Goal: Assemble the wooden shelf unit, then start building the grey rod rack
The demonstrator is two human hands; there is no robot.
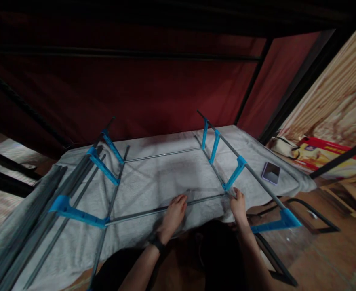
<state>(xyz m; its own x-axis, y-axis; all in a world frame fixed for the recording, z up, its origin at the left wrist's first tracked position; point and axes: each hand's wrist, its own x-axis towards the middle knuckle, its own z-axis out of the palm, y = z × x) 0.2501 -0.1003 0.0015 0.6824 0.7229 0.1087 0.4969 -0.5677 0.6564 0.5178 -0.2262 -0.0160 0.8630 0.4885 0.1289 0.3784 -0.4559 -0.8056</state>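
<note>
A frame of grey metal rods and blue plastic connectors lies on a grey cloth. My left hand rests on the near crossbar rod, fingers curled over it. At the crossbar's right end my right hand grips the rod where it meets a blue connector. A long side rod runs along the right edge, ending in another blue connector. On the left, more blue connectors join the left side rods.
A bundle of spare grey rods lies along the left of the cloth. A phone sits on the cloth's right edge. Dark red fabric walls rise behind. A black metal frame and wooden boards stand on the floor at right.
</note>
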